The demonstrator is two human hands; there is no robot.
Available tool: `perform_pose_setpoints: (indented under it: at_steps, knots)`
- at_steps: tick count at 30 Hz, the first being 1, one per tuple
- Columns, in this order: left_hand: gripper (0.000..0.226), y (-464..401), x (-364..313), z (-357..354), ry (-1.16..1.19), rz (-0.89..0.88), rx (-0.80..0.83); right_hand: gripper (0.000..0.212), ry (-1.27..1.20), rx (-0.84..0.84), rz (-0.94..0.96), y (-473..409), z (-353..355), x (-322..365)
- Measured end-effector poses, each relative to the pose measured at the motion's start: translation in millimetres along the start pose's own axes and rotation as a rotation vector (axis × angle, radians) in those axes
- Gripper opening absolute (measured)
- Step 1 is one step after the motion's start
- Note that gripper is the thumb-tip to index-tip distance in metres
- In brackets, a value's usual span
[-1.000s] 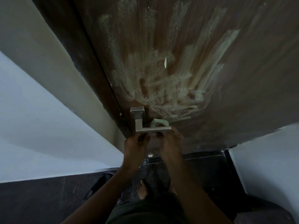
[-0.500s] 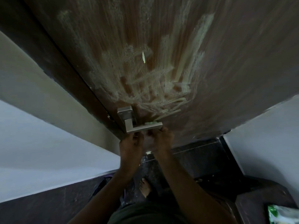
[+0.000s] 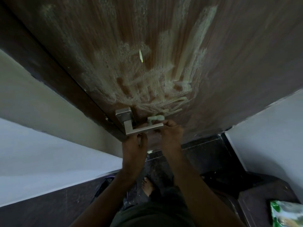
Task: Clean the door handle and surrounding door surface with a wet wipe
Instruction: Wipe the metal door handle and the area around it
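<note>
Pinching at the free end of the lever door handle, the right hand has its fingertips closed on the bar's tip, and a rolled, pale green wet wipe pokes up just behind the bar at about twelve o'clock from those fingers. Whether the fingers grip the wipe itself or only the metal, I cannot tell. The left hand sits under the bar at about seven o'clock from the right, fingers curled up against the underside; what they hold, if anything, is hidden.

Outward from the handle, its square mounting plate lies at ten o'clock, hard by the door's edge. Above, from eleven to one o'clock, the brown door carries broad pale smears and streaks, with one small light fleck stuck higher up.

My worry is that the twisted wipe may slip off the narrow bar, or shed more bits onto the wood, because it is bunched rather than flat. A green packet lies on the floor at four o'clock.
</note>
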State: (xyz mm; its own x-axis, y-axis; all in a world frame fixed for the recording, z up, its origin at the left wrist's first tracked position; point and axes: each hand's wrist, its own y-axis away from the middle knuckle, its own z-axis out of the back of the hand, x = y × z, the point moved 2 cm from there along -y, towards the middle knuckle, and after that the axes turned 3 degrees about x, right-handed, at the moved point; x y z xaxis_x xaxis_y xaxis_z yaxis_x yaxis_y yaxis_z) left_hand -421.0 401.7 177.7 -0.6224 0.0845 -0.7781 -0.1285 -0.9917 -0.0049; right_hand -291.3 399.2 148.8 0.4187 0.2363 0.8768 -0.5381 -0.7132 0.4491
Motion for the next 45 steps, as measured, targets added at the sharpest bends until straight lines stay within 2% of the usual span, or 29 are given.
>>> perform_pose_setpoints:
  at_steps: [1,5,8,11,15,17,22,25,27,31,34,37,41,43,45]
  knots:
    - [0.031,-0.4,1.7,0.4,-0.006,0.008,-0.001,0.011,-0.039,-0.006,0.026,-0.2,2.5,5.2]
    - [0.032,0.8,4.5,0.0,-0.029,0.037,0.011,0.009,-0.045,-0.021,0.104,-2.8,6.2,13.9]
    - [0.022,2.5,1.8,-0.2,-0.056,0.038,-0.004,0.031,0.020,-0.017,0.008,0.4,-2.0,-1.2]
    - [0.012,5.3,0.9,0.3,-0.025,0.013,0.009,0.036,0.013,-0.013,-0.018,1.3,-2.2,-2.7]
    - [0.016,5.4,5.8,-0.9,0.010,0.045,0.031,0.024,-0.034,-0.048,0.141,-3.4,10.6,16.6]
    - [0.016,3.8,6.0,-1.6,0.018,0.061,0.030,0.025,-0.037,-0.035,0.189,-6.0,15.0,19.3]
    - [0.027,2.8,1.5,-0.8,0.012,0.074,0.028,0.035,0.046,-0.038,-0.018,-5.7,10.0,-11.7]
    - [0.033,2.4,-1.2,-1.4,0.001,0.086,0.023,0.036,0.041,-0.041,-0.037,-9.4,13.3,-10.5]
    - [0.034,2.0,-0.6,-4.8,0.011,0.103,0.040,0.031,0.026,-0.061,0.008,-11.8,21.9,0.6]
    - [0.028,1.9,0.1,-12.7,0.071,0.145,0.067,0.005,-0.046,-0.156,0.228,-12.1,38.9,28.8]
    - [0.023,4.4,1.1,-14.5,0.084,0.139,0.074,0.008,0.053,-0.188,0.286,-11.4,34.2,24.7]
    - [0.017,6.0,2.7,-12.7,0.081,0.135,0.073,0.022,0.262,-0.067,0.222,-6.1,14.8,-3.5]
    - [0.019,6.0,5.8,-10.5,0.067,0.092,0.053,0.002,0.526,0.062,0.291,-6.9,0.4,-19.4]
    - [0.019,5.4,7.4,-8.9,0.065,0.085,0.049,0.012,0.481,-0.001,0.366,-7.2,9.4,-10.2]
    - [0.022,5.8,9.5,-7.6,0.091,0.068,0.044,0.021,0.394,-0.168,0.414,-8.9,27.4,4.7]
